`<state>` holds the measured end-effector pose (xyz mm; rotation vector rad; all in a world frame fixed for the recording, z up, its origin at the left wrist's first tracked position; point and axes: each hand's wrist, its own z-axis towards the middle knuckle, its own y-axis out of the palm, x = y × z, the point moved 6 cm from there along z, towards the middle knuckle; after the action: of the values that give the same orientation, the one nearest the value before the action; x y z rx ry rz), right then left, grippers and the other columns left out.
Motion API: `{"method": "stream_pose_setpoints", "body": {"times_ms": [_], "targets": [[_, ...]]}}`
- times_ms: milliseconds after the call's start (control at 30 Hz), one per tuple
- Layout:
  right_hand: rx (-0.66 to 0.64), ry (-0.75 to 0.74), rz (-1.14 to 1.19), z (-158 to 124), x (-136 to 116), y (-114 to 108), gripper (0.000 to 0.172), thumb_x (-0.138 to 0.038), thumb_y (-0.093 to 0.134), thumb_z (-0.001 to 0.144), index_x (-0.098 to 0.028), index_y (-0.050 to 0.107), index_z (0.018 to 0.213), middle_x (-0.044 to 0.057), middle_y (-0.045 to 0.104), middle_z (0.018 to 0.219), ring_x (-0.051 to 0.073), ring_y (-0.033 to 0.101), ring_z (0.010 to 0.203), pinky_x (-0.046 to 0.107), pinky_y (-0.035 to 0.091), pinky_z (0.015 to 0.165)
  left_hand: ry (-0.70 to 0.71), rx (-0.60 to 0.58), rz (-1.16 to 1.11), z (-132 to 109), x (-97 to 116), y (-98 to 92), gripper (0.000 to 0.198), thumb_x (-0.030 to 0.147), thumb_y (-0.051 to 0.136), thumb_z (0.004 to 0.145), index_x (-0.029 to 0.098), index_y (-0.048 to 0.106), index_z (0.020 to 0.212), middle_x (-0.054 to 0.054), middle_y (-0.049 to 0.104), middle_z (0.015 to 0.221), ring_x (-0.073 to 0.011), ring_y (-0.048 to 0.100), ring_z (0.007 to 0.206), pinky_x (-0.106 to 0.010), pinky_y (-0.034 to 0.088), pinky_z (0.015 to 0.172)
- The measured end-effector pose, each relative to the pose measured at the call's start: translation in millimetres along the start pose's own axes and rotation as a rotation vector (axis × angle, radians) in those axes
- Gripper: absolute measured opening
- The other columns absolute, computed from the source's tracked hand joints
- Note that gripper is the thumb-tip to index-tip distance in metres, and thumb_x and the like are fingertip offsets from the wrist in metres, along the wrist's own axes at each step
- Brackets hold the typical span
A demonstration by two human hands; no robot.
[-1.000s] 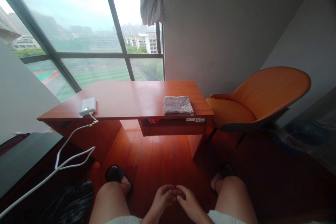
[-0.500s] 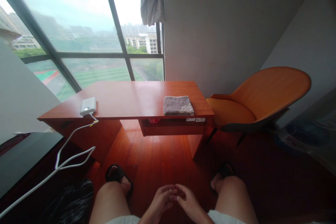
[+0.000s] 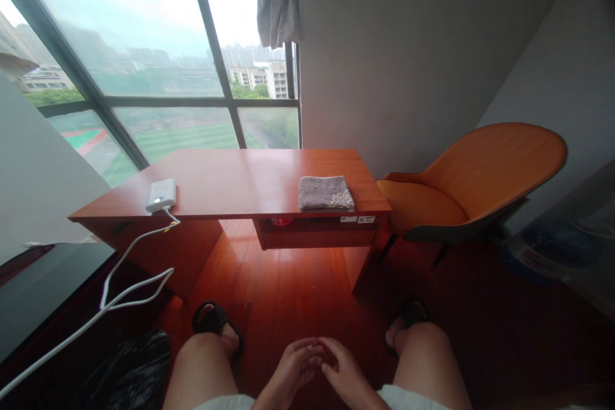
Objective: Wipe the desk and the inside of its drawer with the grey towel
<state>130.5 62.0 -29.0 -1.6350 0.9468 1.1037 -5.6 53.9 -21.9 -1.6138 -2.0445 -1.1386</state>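
Note:
My left hand (image 3: 296, 368) and my right hand (image 3: 343, 368) meet at the fingertips between my knees, low in the head view. Both are loosely curved with fingers extended, and no object shows in either. Beyond them stands a reddish-brown wooden desk (image 3: 240, 182). A folded grey towel (image 3: 323, 193) with a pale pattern lies at its right front edge, well apart from my hands. On the desk's left side rests a white power bank (image 3: 161, 195), with a white cable (image 3: 111, 269) plugged into its front end.
An orange chair (image 3: 500, 170) stands right of the desk, with a large water bottle (image 3: 552, 246) behind it. Under the desktop, an open shelf (image 3: 312, 225) holds a red item and small white ones. A black plastic bag (image 3: 129, 365) lies at lower left. Windows rise behind the desk.

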Motion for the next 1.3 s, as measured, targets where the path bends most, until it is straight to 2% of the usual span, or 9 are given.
{"method": "stream_pose_setpoints", "body": {"times_ms": [167,333,533,767,967,1300], "targets": [[-0.008,-0.015,-0.018,-1.6,-5.1,-0.5,0.055,-0.013,0.053,0.068,-0.023,0.057,0.121,0.009,0.057,0.131,0.023,0.052,0.121,0.039,0.038,0.105,0.005,0.003,-0.023,-0.4,2.0,-0.1,0.038,0.034,0.072,0.065,0.016,0.067,0.098,-0.011,0.071,0.102,-0.0194,0.069,0.084,-0.022,0.046,0.064],[-0.019,0.013,-0.024,-2.6,-8.0,-0.5,0.057,-0.015,0.053,0.069,-0.021,0.054,0.125,0.009,0.054,0.134,0.023,0.051,0.122,0.036,0.044,0.099,-0.007,0.011,-0.041,1.5,0.4,-1.0,0.038,0.033,0.072,0.065,0.016,0.067,0.098,-0.011,0.071,0.102,-0.0177,0.069,0.081,-0.021,0.046,0.063],[-0.021,0.021,-0.043,-4.4,-16.6,-3.2,0.054,-0.016,0.053,0.069,-0.022,0.057,0.122,0.009,0.057,0.132,0.023,0.051,0.122,0.036,0.044,0.1,0.003,-0.005,-0.006,-0.8,-0.1,-0.7,0.04,0.036,0.072,0.066,0.017,0.066,0.101,-0.01,0.071,0.104,-0.0193,0.068,0.087,-0.022,0.046,0.065],[-0.008,0.032,-0.025,-3.3,-9.7,-2.2,0.054,-0.017,0.052,0.069,-0.021,0.056,0.123,0.009,0.056,0.132,0.023,0.053,0.12,0.034,0.049,0.091,0.009,-0.01,-0.017,0.9,-0.9,-0.6,0.04,0.035,0.073,0.064,0.017,0.067,0.1,-0.011,0.071,0.102,-0.0203,0.068,0.086,-0.023,0.046,0.066],[-0.011,0.047,-0.009,-2.6,-8.2,-1.1,0.056,-0.014,0.053,0.067,-0.021,0.056,0.123,0.011,0.056,0.132,0.025,0.053,0.119,0.036,0.05,0.09,0.02,-0.023,-0.007,1.7,-0.3,-0.2,0.041,0.035,0.073,0.065,0.016,0.067,0.101,-0.012,0.071,0.103,-0.0215,0.069,0.087,-0.026,0.047,0.072],[-0.004,0.02,-0.029,-2.1,-8.3,-0.6,0.056,-0.012,0.052,0.067,-0.02,0.057,0.122,0.01,0.057,0.131,0.023,0.052,0.121,0.038,0.043,0.101,0.02,-0.024,-0.032,1.3,0.3,0.7,0.04,0.033,0.073,0.064,0.016,0.067,0.1,-0.011,0.071,0.103,-0.0199,0.068,0.085,-0.024,0.047,0.07]]}}
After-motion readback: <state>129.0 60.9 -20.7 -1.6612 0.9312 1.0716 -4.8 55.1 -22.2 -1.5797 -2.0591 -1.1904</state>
